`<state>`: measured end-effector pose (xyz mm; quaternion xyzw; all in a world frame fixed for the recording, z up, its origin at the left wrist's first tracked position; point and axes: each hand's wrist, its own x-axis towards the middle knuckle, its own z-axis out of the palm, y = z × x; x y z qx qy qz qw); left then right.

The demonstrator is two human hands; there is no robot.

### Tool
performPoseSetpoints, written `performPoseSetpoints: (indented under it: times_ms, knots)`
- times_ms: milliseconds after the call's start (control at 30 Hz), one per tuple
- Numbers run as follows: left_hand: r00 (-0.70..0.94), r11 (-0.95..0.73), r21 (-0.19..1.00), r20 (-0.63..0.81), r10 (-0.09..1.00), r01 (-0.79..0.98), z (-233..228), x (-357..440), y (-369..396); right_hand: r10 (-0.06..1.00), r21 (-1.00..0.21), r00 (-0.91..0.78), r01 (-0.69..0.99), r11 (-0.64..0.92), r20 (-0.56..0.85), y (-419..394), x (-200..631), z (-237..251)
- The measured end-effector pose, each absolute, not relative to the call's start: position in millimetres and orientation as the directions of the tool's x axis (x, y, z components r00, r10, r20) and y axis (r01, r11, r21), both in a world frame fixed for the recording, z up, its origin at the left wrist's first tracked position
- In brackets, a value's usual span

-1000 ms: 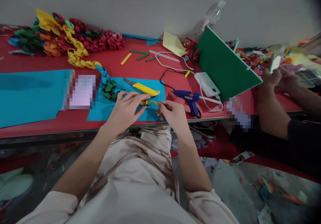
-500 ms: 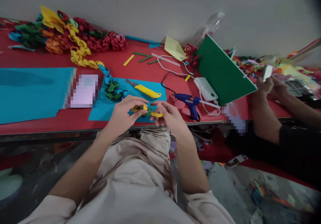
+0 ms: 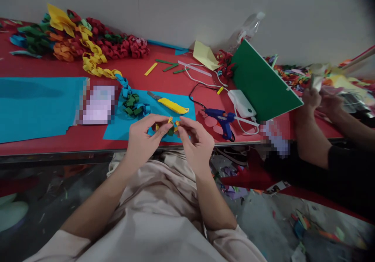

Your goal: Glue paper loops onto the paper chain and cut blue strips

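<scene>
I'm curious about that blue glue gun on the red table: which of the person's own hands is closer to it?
The right hand. It sits just left of the glue gun, apart from it. The left hand lies farther left, beyond the folded paper strip both hands pinch.

Pale beige garment — short sleeves, forearms bare — no rings, no watch.

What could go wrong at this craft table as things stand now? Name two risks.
The yellow utility knife lies just beyond both hands; reaching forward, the left hand or right hand could brush its blade end. The blue glue gun sits close beside the right hand, its white cable trailing across the red table, easy to snag.
</scene>
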<state>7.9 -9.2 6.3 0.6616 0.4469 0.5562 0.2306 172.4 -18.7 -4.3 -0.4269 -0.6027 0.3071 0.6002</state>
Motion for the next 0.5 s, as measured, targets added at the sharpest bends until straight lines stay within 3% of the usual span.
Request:
performPoseSetpoints:
  times_ms: [233,400,500]
  knots:
    - [0.012,-0.560,0.765,0.587,0.809,0.318,5,16,-18,0.759,-0.731,0.112,0.390,0.560,0.641,-25,169,-2]
    - [-0.082,-0.497,0.851,0.515,0.853,0.168,0,21,-22,0.693,-0.635,-0.010,0.392,0.666,0.721,-27,172,5]
    - [-0.099,-0.466,0.880,0.474,0.875,0.097,-1,23,-23,0.673,-0.614,0.013,0.424,0.666,0.739,-28,171,6]
